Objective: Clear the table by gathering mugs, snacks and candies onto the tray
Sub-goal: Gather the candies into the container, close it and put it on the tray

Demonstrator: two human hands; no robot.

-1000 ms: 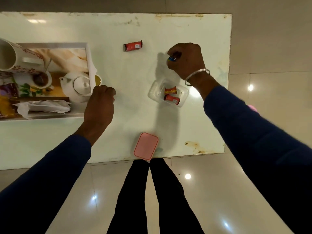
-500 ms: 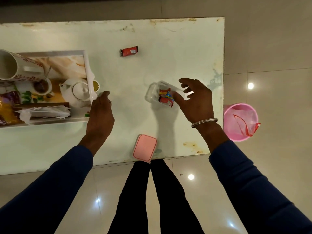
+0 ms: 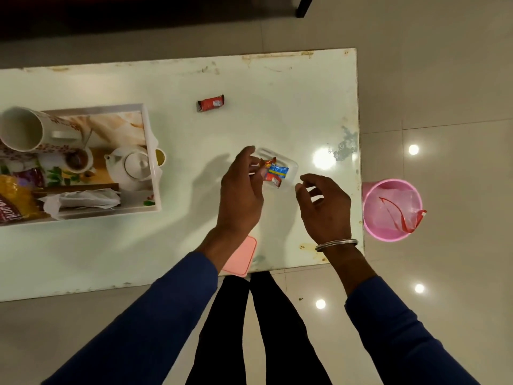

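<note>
A small clear plastic box (image 3: 291, 165) on the pale table holds red and blue wrapped candies (image 3: 276, 172). My left hand (image 3: 241, 190) is at the box's left side, fingers at its rim; whether it grips the box is unclear. To the right of the box my right hand (image 3: 324, 208) hovers with fingers spread, holding nothing. One red candy bar (image 3: 211, 103) lies alone farther back. The white tray (image 3: 151, 176) at the left carries a flowered mug (image 3: 25, 129), a cup of tea, a white teapot (image 3: 133, 165), snack packets and a tissue.
A pink lid (image 3: 241, 259) lies at the table's near edge, partly under my left forearm. A pink waste bin (image 3: 392, 209) stands on the floor just past the table's right edge. The table's right edge (image 3: 359, 162) is close to my right hand.
My left hand moved from beside the tray to the candy box. My right hand dropped a blue candy into the box and drew back to its right, now empty.
</note>
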